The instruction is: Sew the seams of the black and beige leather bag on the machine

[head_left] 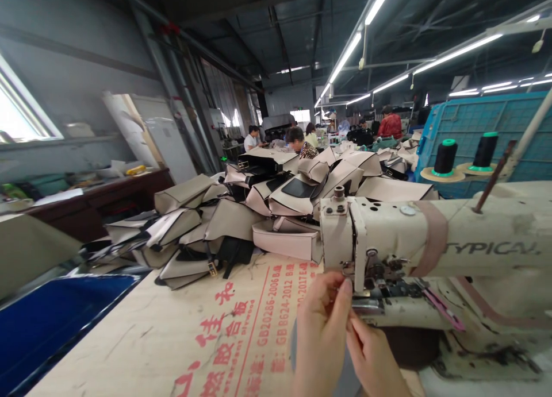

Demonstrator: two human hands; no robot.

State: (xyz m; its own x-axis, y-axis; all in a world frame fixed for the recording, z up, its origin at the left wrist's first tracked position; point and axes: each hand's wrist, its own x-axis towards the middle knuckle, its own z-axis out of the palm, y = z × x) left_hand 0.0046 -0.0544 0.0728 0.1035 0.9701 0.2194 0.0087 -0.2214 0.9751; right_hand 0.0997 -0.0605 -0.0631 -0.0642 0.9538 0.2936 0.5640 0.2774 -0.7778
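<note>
My left hand (323,322) is raised beside the needle end of a cream sewing machine (483,242), thumb and fingers pinched together. Just below and to the right, my right hand (373,351) is also closed, its fingertips close to the left hand's. Whatever lies between the fingers is too small or hidden to make out. Right of the hands is the machine's narrow arm bed (401,313), with a slim pink tool (444,309) lying on it. Part of a grey surface shows below the hands.
Beige bags (233,219) with black trim are heaped behind the plywood table (172,328). A blue-lined bin (60,322) stands at the left. Black thread spools (444,157) sit above the machine, before a blue crate (487,121). Several people work farther back.
</note>
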